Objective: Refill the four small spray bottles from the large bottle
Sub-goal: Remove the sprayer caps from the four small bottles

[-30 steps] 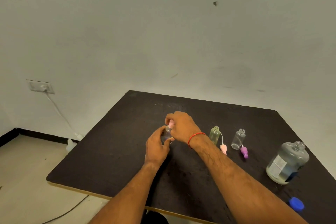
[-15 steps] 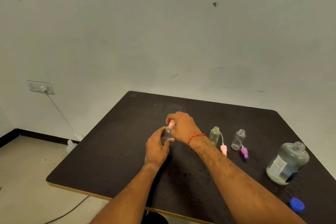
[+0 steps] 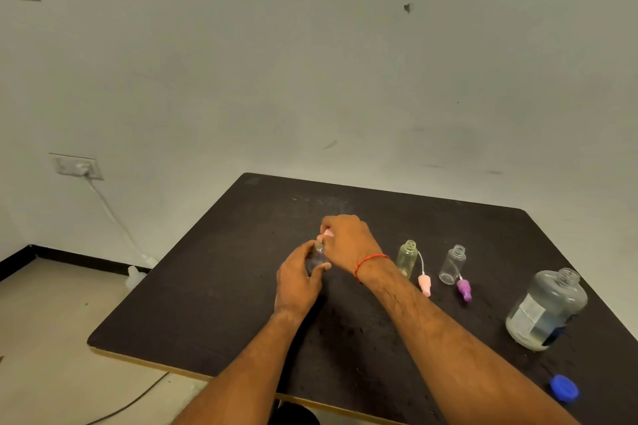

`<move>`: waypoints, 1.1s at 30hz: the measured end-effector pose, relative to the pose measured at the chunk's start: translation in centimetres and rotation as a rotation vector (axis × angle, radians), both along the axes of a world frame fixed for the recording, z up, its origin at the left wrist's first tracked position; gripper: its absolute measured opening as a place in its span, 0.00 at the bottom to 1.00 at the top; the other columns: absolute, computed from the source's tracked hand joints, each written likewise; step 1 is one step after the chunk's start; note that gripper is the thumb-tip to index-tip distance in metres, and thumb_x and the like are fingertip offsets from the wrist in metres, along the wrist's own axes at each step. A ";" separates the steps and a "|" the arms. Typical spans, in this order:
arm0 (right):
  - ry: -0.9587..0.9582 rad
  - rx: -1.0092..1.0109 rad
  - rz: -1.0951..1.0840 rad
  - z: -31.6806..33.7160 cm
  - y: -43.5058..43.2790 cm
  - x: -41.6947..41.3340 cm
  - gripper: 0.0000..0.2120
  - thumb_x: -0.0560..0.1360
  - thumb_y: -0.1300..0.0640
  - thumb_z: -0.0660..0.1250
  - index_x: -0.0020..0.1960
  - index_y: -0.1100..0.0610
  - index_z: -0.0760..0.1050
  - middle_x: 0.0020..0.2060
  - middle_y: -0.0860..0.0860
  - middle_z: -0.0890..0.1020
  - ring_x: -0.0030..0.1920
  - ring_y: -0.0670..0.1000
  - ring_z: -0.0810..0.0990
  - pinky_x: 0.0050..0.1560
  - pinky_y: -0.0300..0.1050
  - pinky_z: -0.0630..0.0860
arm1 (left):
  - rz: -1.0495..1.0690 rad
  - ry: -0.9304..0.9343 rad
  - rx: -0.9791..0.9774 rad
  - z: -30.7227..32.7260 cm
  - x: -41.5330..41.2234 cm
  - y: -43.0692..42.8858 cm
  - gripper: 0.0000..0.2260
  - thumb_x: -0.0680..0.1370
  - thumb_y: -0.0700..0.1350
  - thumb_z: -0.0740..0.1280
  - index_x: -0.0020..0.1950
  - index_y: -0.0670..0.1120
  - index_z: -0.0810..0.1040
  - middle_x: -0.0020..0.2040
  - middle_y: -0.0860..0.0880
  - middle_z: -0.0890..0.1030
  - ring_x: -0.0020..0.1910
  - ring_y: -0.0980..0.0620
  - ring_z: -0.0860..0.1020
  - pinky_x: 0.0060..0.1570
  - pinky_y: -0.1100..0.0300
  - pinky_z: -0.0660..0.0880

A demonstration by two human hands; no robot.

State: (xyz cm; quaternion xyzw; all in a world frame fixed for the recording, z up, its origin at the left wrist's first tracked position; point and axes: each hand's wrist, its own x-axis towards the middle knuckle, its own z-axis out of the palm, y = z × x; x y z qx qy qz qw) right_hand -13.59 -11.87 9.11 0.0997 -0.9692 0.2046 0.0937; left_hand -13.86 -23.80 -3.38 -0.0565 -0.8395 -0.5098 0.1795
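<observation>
Gripping small bottle [image 3: 317, 257] at middle of table [image 3: 241, 304]: left hand [image 3: 298, 281]. Right hand [image 3: 348, 240] pinches pink cap [image 3: 328, 233]. Probably unscrewing. Next: lift cap clear, fetch large bottle [image 3: 547, 309], far right.

Tabletop [image 3: 241, 304]: near-black brown, flecked with pale specks toward the near edge; the near edge itself is light wood.
Held bottle [image 3: 316, 257]: clear, at mid-tabletop.
Cap [image 3: 328, 233]: pale pink, on the held bottle.
Tinted bottle [image 3: 407, 258]: see-through yellow-green.
Clear bottle [image 3: 452, 265]: colourless, toward the right edge.
Pink sprayer [image 3: 425, 283]: pale pink with a white tube.
Purple sprayer [image 3: 464, 289]: violet.
Large bottle [image 3: 547, 309]: clear, with a white label and a dark blue patch low down.
Lid [image 3: 564, 388]: bright blue, by the near right corner.
Thread [image 3: 371, 260]: red.
Wall [image 3: 310, 79]: pale grey-green with dark scuffs.
Skirting [image 3: 69, 257]: black.
Floor [image 3: 51, 338]: beige.
</observation>
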 end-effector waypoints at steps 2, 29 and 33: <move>0.021 -0.017 0.024 0.1 0.2 0.1 0.07 0.73 0.58 0.68 0.51 0.51 0.77 0.47 0.50 0.77 0.48 0.50 0.74 0.50 0.44 0.75 | 0.011 -0.013 0.000 0.0 -0.1 0.0 0.23 0.76 0.46 0.75 0.70 0.49 0.76 0.64 0.53 0.81 0.63 0.57 0.78 0.67 0.52 0.76; 0.123 -0.605 -0.288 -10.2 -0.4 0.9 0.10 0.69 0.66 0.72 0.37 0.52 0.76 0.33 0.45 0.80 0.35 0.42 0.79 0.38 0.37 0.78 | 0.044 -0.050 -0.012 0.4 -0.3 0.1 0.16 0.79 0.39 0.71 0.66 0.51 0.77 0.55 0.59 0.79 0.56 0.58 0.78 0.56 0.64 0.73; 0.132 -0.476 -0.297 -10.7 -0.5 0.6 0.09 0.72 0.65 0.66 0.38 0.53 0.73 0.31 0.46 0.78 0.33 0.47 0.78 0.37 0.48 0.78 | 0.038 -0.049 -0.023 0.0 -0.6 0.1 0.17 0.78 0.38 0.71 0.65 0.51 0.77 0.55 0.56 0.82 0.55 0.56 0.80 0.58 0.59 0.77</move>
